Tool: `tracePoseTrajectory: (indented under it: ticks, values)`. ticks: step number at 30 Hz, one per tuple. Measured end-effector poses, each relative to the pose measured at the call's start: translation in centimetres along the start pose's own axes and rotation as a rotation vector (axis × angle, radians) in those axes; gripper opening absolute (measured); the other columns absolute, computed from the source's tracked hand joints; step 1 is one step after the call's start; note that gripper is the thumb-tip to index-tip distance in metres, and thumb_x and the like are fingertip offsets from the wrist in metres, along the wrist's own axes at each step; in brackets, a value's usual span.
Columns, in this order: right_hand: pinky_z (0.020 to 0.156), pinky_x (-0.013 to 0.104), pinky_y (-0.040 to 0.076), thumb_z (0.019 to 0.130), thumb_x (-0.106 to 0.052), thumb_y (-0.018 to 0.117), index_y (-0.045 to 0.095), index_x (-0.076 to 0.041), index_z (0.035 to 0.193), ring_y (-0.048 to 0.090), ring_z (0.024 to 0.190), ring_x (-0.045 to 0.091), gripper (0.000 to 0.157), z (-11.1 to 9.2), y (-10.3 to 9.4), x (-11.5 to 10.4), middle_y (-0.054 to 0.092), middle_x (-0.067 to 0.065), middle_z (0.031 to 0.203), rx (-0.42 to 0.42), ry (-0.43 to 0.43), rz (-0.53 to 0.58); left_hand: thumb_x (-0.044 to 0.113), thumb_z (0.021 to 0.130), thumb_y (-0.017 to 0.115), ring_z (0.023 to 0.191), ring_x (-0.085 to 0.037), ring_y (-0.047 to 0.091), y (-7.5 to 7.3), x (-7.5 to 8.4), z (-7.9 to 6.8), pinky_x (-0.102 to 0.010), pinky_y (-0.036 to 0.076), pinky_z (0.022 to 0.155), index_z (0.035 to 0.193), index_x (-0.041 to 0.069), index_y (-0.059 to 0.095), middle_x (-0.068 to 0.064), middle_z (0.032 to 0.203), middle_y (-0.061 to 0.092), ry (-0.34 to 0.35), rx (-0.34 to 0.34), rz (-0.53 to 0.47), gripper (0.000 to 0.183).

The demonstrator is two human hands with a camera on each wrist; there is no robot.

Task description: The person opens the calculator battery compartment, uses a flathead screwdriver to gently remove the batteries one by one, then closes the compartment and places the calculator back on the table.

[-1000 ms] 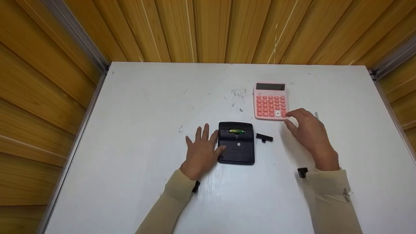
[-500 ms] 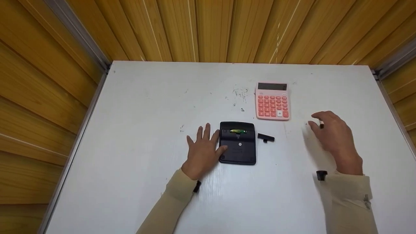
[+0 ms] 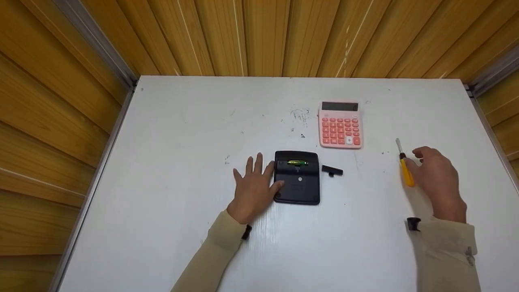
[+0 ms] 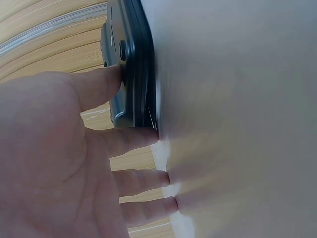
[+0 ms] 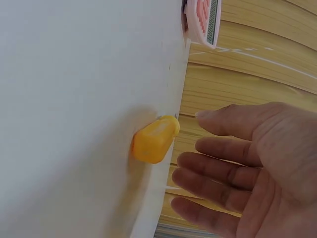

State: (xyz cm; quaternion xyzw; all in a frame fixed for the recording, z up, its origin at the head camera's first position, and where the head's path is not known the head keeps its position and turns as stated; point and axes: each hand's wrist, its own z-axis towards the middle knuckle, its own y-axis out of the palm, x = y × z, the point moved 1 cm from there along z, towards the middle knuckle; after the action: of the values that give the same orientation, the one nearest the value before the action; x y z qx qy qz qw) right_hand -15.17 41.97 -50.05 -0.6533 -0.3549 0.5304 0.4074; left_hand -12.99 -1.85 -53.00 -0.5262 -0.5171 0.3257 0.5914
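Note:
A black calculator (image 3: pixel 298 186) lies face down, its battery bay uncovered with a green battery (image 3: pixel 298 162) in it. My left hand (image 3: pixel 252 190) rests beside its left side, fingers spread and straight; the thumb lies over the edge and the index finger touches the side, as the left wrist view (image 4: pixel 54 144) also shows. At the right lies a screwdriver (image 3: pixel 408 174) with a yellow handle and a metal shaft pointing away. My right hand (image 3: pixel 440 180) hovers just right of it. In the right wrist view, its loosely bent fingers stand apart from the yellow handle (image 5: pixel 154 143).
A small black battery cover (image 3: pixel 332 170) lies just right of the black calculator. Behind it, a pink calculator (image 3: pixel 339 125) lies face up, its display showing 0. The white table (image 3: pixel 174 142) is bordered by wood-patterned walls (image 3: pixel 259 36).
My right hand has moved right and towards me, from the pink calculator's corner to beside the screwdriver, which has come into view. The left hand has stayed at the black calculator.

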Motion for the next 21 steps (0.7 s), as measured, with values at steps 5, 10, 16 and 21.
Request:
tracePoseTrajectory:
  ticks: [5,10,16,21]
  values:
    - [0.077,0.052,0.050,0.108,-0.029,0.058,0.054,0.017,0.136,0.061,0.099,0.048,0.053,0.0,0.4,0.4,0.057,0.038,0.128,-0.051,0.021,0.002,0.056,0.108,0.053,0.154,-0.045,0.031,0.0,0.0,0.0,-0.078,0.031,0.109,0.159,0.013,0.052,-0.024,0.167,0.035,-0.003,0.000,-0.008,0.066]
    - [0.068,0.042,0.049,0.105,-0.023,0.064,0.058,0.019,0.131,0.060,0.092,0.044,0.050,0.1,0.8,0.5,0.056,0.037,0.121,-0.056,0.018,0.001,0.056,0.108,0.053,0.155,-0.045,0.030,0.1,-0.1,0.0,-0.079,0.030,0.110,0.159,0.013,0.052,-0.024,0.167,0.034,-0.006,-0.005,-0.022,0.067]
    - [0.062,0.038,0.045,0.100,-0.019,0.069,0.062,0.019,0.121,0.062,0.086,0.042,0.044,0.0,1.2,0.7,0.058,0.034,0.109,-0.018,-0.014,-0.017,0.057,0.108,0.052,0.155,-0.045,0.029,0.2,-0.1,0.0,-0.079,0.029,0.110,0.159,0.013,0.051,-0.023,0.168,0.033,-0.011,-0.013,-0.022,0.067]
    - [0.058,0.038,0.046,0.100,-0.017,0.069,0.063,0.019,0.119,0.063,0.083,0.042,0.042,0.0,1.3,0.8,0.063,0.035,0.105,-0.013,-0.006,-0.021,0.056,0.108,0.053,0.154,-0.045,0.031,0.2,-0.1,0.0,-0.079,0.030,0.110,0.159,0.013,0.052,-0.024,0.167,0.034,-0.005,-0.002,-0.017,0.067]
